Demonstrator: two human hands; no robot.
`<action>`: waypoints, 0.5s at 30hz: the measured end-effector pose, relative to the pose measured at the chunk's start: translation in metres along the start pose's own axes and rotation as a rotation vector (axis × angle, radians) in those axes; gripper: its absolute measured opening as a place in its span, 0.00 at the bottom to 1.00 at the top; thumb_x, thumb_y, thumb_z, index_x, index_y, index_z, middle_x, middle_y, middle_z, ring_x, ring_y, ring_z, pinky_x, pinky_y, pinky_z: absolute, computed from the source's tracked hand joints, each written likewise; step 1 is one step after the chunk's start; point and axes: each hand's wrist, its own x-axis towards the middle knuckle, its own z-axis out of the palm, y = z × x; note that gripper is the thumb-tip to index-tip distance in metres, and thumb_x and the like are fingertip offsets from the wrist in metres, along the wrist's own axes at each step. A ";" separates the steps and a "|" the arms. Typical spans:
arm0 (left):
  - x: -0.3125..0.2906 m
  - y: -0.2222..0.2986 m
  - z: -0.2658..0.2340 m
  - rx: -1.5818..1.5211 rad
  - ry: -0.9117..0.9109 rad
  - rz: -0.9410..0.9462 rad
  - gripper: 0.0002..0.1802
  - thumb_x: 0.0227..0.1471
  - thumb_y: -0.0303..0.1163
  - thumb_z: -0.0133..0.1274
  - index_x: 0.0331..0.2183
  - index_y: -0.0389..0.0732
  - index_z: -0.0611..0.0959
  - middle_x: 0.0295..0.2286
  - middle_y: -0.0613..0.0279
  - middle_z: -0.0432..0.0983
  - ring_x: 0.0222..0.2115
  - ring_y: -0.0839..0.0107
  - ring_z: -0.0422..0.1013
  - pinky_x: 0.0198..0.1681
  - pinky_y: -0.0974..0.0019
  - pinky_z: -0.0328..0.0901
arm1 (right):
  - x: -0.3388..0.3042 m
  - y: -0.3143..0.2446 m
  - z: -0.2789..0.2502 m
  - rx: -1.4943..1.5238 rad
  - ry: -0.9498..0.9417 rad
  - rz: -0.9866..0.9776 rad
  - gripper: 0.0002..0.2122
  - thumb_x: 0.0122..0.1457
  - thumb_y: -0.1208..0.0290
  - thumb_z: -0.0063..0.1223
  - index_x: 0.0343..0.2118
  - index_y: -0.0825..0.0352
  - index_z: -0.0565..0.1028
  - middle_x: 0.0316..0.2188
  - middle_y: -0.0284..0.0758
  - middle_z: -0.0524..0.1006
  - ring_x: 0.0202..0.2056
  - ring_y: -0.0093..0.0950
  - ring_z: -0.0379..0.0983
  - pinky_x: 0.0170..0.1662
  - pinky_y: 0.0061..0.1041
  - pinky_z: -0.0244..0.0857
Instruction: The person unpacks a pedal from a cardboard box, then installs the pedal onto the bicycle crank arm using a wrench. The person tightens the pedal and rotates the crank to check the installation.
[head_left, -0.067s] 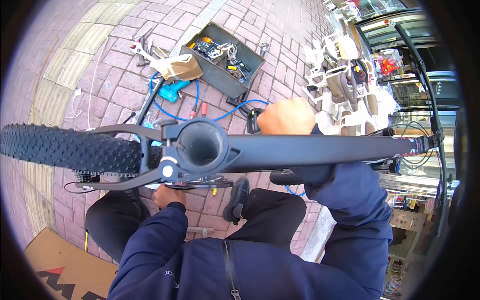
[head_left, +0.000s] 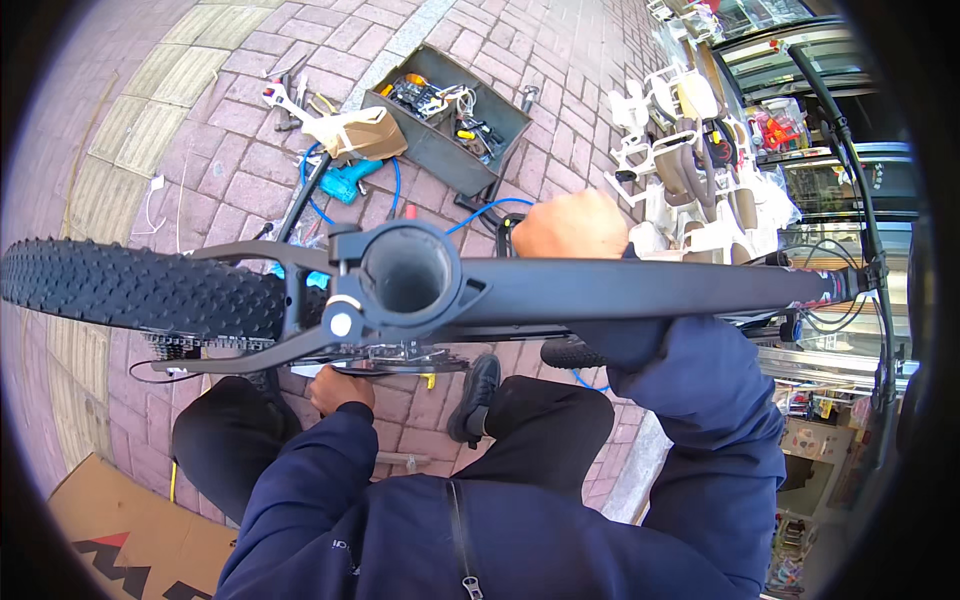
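A black bicycle frame lies across the view in front of me, its open seat tube facing up. The knobby rear tyre is at the left. My left hand is closed on the near side, beside the chainring and below the chainstay; its fingertips and whatever they hold are hidden. My right arm passes under the top tube, and my right hand is a closed fist on the far side. A black pedal-like part touches its left edge; I cannot make out what the fist holds.
A grey metal toolbox with tools stands beyond the bike. Nearby are a teal power tool, a blue hose and a cardboard piece. White and brown child seats crowd the right. A flattened cardboard box lies lower left.
The bike frame has shifted slightly away from me and tilted, showing more of the chainring. My right hand has moved slightly with it. My left hand has hardly moved.
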 end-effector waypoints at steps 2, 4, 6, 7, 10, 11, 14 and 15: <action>0.002 -0.004 0.010 -0.003 0.036 0.058 0.25 0.48 0.54 0.64 0.37 0.42 0.84 0.38 0.50 0.80 0.45 0.48 0.74 0.48 0.48 0.68 | 0.004 -0.003 -0.005 0.149 -0.130 -0.048 0.09 0.56 0.64 0.56 0.28 0.61 0.85 0.27 0.37 0.83 0.33 0.35 0.83 0.35 0.33 0.74; 0.003 -0.008 0.018 0.028 0.129 0.170 0.17 0.48 0.43 0.61 0.37 0.44 0.82 0.37 0.54 0.79 0.44 0.50 0.73 0.49 0.47 0.64 | 0.005 -0.006 -0.006 0.150 -0.003 -0.057 0.10 0.57 0.65 0.54 0.27 0.62 0.84 0.27 0.37 0.83 0.34 0.35 0.83 0.35 0.33 0.74; 0.004 -0.012 0.024 0.016 0.175 0.268 0.15 0.46 0.38 0.59 0.37 0.45 0.81 0.37 0.56 0.78 0.43 0.52 0.72 0.50 0.48 0.61 | 0.017 -0.002 -0.005 0.176 0.127 -0.080 0.09 0.57 0.65 0.55 0.26 0.61 0.84 0.26 0.40 0.82 0.32 0.37 0.82 0.35 0.35 0.74; 0.006 -0.013 0.027 -0.031 0.168 0.263 0.16 0.41 0.33 0.58 0.37 0.45 0.81 0.35 0.56 0.78 0.43 0.53 0.72 0.50 0.50 0.58 | 0.027 -0.007 -0.002 0.179 0.216 -0.075 0.10 0.56 0.64 0.56 0.25 0.63 0.83 0.26 0.40 0.82 0.32 0.39 0.81 0.35 0.36 0.74; 0.010 -0.015 0.031 0.011 0.157 0.246 0.17 0.42 0.33 0.59 0.38 0.45 0.82 0.35 0.56 0.78 0.44 0.53 0.72 0.50 0.50 0.58 | 0.048 -0.008 0.005 0.365 0.397 -0.058 0.10 0.54 0.63 0.59 0.24 0.65 0.82 0.26 0.41 0.82 0.30 0.39 0.80 0.35 0.35 0.73; 0.010 -0.015 0.033 -0.008 0.165 0.245 0.17 0.42 0.33 0.59 0.39 0.45 0.82 0.35 0.56 0.78 0.44 0.54 0.72 0.51 0.51 0.58 | 0.052 -0.006 0.008 0.460 0.441 -0.058 0.10 0.54 0.64 0.59 0.24 0.66 0.82 0.26 0.41 0.82 0.30 0.39 0.80 0.34 0.35 0.73; 0.011 -0.012 0.035 -0.016 0.134 0.240 0.16 0.43 0.33 0.59 0.39 0.45 0.83 0.35 0.56 0.79 0.44 0.54 0.72 0.51 0.50 0.57 | 0.063 0.002 0.016 0.750 0.563 -0.056 0.10 0.54 0.65 0.60 0.23 0.67 0.81 0.25 0.41 0.81 0.28 0.38 0.79 0.34 0.34 0.72; 0.011 -0.011 0.035 0.000 0.151 0.238 0.15 0.44 0.34 0.58 0.38 0.46 0.83 0.36 0.56 0.79 0.44 0.55 0.72 0.51 0.51 0.57 | 0.065 0.002 0.019 0.865 0.633 -0.064 0.10 0.53 0.65 0.60 0.23 0.68 0.80 0.25 0.41 0.81 0.27 0.38 0.79 0.34 0.33 0.72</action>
